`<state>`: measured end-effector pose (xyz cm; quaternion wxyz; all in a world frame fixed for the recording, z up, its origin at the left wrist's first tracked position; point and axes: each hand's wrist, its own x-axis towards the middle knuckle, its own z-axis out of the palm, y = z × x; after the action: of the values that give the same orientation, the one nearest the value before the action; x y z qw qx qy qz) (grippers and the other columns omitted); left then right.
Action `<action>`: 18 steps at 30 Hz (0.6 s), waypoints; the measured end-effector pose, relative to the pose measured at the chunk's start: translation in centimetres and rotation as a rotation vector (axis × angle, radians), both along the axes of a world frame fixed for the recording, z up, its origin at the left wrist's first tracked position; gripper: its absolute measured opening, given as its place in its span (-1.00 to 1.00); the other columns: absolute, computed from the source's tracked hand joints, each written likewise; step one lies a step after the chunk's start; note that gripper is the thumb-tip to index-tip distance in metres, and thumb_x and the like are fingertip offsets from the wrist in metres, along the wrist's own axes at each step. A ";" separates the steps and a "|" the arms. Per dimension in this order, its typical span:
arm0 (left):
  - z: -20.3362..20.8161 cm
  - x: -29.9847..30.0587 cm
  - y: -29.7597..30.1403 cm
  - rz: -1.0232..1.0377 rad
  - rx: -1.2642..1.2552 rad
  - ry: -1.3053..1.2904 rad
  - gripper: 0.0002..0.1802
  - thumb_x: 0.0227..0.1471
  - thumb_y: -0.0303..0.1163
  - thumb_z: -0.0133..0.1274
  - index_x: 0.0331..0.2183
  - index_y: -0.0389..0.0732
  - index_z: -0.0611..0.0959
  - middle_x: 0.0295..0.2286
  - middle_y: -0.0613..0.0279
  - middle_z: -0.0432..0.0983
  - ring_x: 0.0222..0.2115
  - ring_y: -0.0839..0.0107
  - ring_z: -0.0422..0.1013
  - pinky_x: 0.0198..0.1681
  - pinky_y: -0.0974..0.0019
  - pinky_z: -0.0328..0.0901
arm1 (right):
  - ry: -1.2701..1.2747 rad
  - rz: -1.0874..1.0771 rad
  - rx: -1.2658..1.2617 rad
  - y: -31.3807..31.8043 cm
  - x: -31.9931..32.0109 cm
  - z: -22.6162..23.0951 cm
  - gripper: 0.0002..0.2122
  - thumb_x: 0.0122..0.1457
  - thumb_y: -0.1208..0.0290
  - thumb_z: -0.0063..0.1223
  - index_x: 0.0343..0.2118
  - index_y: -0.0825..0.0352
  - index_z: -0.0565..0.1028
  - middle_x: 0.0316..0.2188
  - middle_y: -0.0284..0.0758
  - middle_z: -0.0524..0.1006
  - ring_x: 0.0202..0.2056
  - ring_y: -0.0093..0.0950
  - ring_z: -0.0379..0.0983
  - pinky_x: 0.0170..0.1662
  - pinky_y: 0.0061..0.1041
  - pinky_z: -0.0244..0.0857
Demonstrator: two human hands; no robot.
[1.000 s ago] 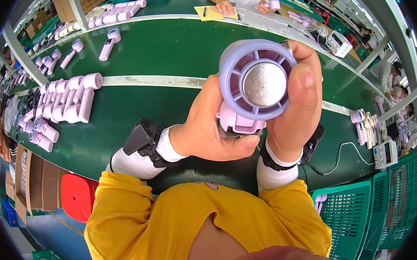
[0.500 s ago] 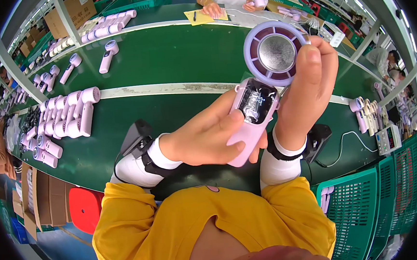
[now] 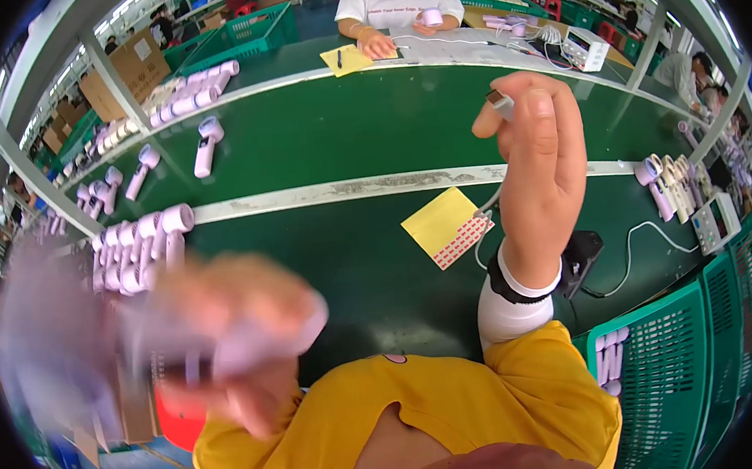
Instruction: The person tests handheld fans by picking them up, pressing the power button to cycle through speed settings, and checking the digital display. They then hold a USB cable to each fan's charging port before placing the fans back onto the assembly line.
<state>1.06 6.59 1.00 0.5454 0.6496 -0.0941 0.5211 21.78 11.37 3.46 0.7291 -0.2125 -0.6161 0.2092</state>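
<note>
One handheld fan (image 3: 59,344) was found in the left hand (image 3: 236,296), at lower left, well apart from the USB plug (image 3: 499,104) in the right hand (image 3: 543,153). Its round head lay left of the left fingers, the long axis running roughly crosswise, handle (image 3: 266,341) end to the right. Left fingers appeared wrapped about the handle, though motion blur obscured exact contact. Right thumb and fingertips were pinched on the plug. The fan looked lilac; the plug, metal-tipped and pale-bodied.
</note>
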 end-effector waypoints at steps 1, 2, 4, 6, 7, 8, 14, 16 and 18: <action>0.5 0.1 -0.8 0.145 0.023 -0.064 -0.50 -0.06 -0.14 -0.09 -0.19 -0.31 0.21 -0.39 0.11 0.26 -0.52 0.32 0.32 -0.49 0.35 0.23 | 0.019 -0.013 0.009 0.0 0.1 0.1 -0.83 0.12 0.39 -0.17 -0.35 0.42 0.27 -0.59 -0.48 0.30 -0.59 -0.77 0.11 -0.56 -0.80 0.01; 1.1 0.8 -1.8 0.290 0.043 -0.132 -0.51 -0.05 -0.15 -0.10 -0.19 -0.30 0.22 -0.39 0.14 0.26 -0.53 0.35 0.31 -0.49 0.36 0.22 | -0.025 -0.041 -0.001 -0.1 0.7 0.1 -0.83 0.11 0.39 -0.16 -0.38 0.41 0.29 -0.59 -0.48 0.29 -0.60 -0.76 0.11 -0.57 -0.79 0.01; 2.1 1.7 -4.9 0.630 0.084 -0.293 -0.55 -0.04 -0.18 -0.11 -0.19 -0.30 0.23 -0.40 0.18 0.24 -0.54 0.39 0.28 -0.48 0.40 0.21 | -0.138 -0.046 -0.023 -0.6 0.7 0.3 -0.84 0.10 0.39 -0.14 -0.42 0.40 0.33 -0.61 -0.48 0.29 -0.62 -0.76 0.09 -0.58 -0.78 0.00; 1.2 2.7 -6.3 0.775 0.087 -0.367 -0.56 -0.04 -0.20 -0.12 -0.20 -0.29 0.23 -0.40 0.20 0.24 -0.55 0.41 0.27 -0.48 0.41 0.20 | -0.158 -0.097 -0.044 -1.4 1.3 -0.3 -0.84 0.10 0.39 -0.13 -0.43 0.40 0.34 -0.62 -0.48 0.28 -0.63 -0.75 0.09 -0.59 -0.77 0.00; 0.8 2.8 -6.4 0.803 0.185 -0.360 -0.54 -0.04 -0.20 -0.11 -0.18 -0.30 0.21 -0.40 0.19 0.25 -0.54 0.37 0.30 -0.50 0.37 0.23 | -0.181 -0.132 -0.037 -1.4 1.2 -0.1 -0.85 0.09 0.39 -0.12 -0.45 0.40 0.35 -0.63 -0.47 0.28 -0.63 -0.74 0.09 -0.59 -0.76 0.00; 0.4 2.8 -6.4 0.830 0.283 -0.355 -0.52 -0.03 -0.20 -0.10 -0.16 -0.31 0.20 -0.40 0.18 0.26 -0.52 0.32 0.34 -0.53 0.33 0.26 | -0.205 -0.169 -0.030 -1.3 1.0 0.1 -0.85 0.08 0.40 -0.11 -0.46 0.40 0.36 -0.64 -0.47 0.28 -0.64 -0.73 0.09 -0.60 -0.75 0.00; 0.5 3.6 -4.8 0.746 0.146 -0.403 -0.52 0.00 -0.11 -0.21 -0.18 -0.31 0.22 -0.41 0.17 0.20 -0.59 0.42 0.28 -0.63 0.42 0.22 | -0.286 -0.074 -0.060 -2.0 0.5 -0.2 -0.86 0.07 0.42 -0.10 -0.47 0.41 0.36 -0.63 -0.40 0.30 -0.63 -0.67 0.14 -0.57 -0.71 0.03; 0.5 4.5 -4.5 0.810 0.253 -0.482 -0.50 -0.02 -0.14 -0.14 -0.16 -0.32 0.17 -0.43 0.14 0.26 -0.61 0.35 0.33 -0.61 0.36 0.28 | -0.407 0.030 -0.088 -2.6 0.0 0.1 -0.87 0.07 0.44 -0.12 -0.48 0.42 0.35 -0.59 -0.41 0.31 -0.56 -0.67 0.15 -0.49 -0.73 0.03; 0.7 4.1 -4.2 0.860 0.312 -0.527 -0.48 -0.02 -0.16 -0.11 -0.15 -0.32 0.15 -0.44 0.12 0.29 -0.61 0.31 0.36 -0.60 0.33 0.31 | -0.428 0.100 -0.049 -2.5 -0.9 0.2 -0.86 0.07 0.44 -0.12 -0.50 0.42 0.35 -0.61 -0.41 0.31 -0.57 -0.66 0.15 -0.51 -0.73 0.04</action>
<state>5.18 2.39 1.69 0.1371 0.5500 -0.0297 0.8233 20.93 8.84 3.63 0.5648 -0.2390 -0.7614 0.2100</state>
